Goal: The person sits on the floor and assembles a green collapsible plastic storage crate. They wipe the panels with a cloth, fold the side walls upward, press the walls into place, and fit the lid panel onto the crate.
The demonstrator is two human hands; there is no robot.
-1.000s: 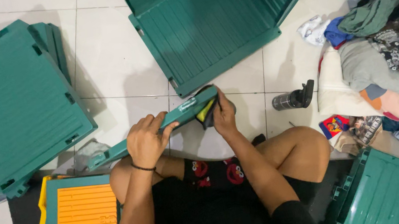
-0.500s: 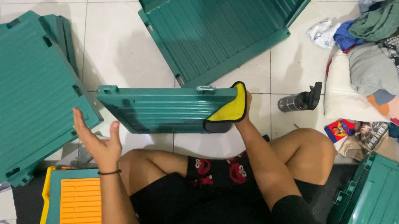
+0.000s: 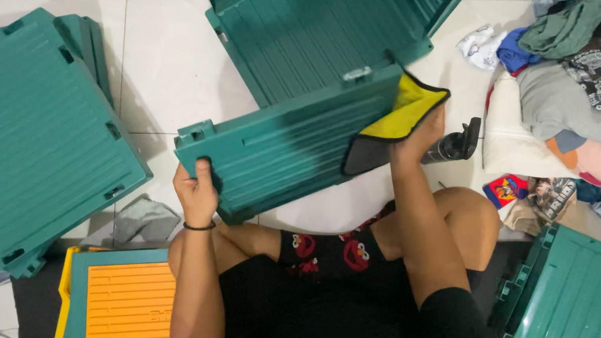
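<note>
Green panel (image 3: 290, 150) now higher, left hand (image 3: 196, 193) gripping edge, right hand (image 3: 417, 144) under yellow cloth (image 3: 403, 108)

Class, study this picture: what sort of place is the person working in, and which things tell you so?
Probably a room in a home: a white tiled floor, a loose heap of mixed-colour clothes, and ribbed green plastic storage-crate panels lying around the seated person.

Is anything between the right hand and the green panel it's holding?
Yes: a yellow-and-black cloth lies between the right hand and the ribbed green plastic panel. The left hand grips the panel's other edge bare.
</note>
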